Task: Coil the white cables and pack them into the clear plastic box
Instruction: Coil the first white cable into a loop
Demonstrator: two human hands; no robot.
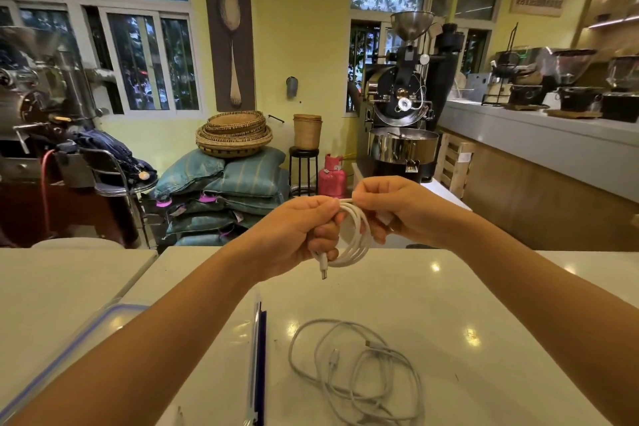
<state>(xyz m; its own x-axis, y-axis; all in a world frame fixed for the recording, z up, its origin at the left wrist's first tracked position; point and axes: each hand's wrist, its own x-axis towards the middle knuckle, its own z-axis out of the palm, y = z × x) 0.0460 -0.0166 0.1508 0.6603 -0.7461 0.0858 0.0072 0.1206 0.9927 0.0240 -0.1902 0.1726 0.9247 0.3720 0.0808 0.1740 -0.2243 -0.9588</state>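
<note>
At the lower left, the blue-rimmed clear plastic box (86,328) sits on the white table (484,287), and my left forearm crosses over it and hides most of it. Just right of that arm a clear and blue edge (257,356) stands upright; I cannot tell whether it is part of the same box. Beyond the table are stacked sacks (221,190) topped with woven baskets (235,133), then a pink gas cylinder (332,176), a black coffee roaster (401,104) and a long counter (553,138) along the right wall. A loose white cable (356,370) lies in tangled loops on the table between my forearms, touching neither.

Both hands are raised over the far edge of the table. My left hand (301,232) curls its fingers round the coiled white cable (358,239), with one connector end hanging below my fist. My right hand (397,207) pinches the strand at the top of the coil between thumb and forefinger, its other fingers curled behind the loops.
</note>
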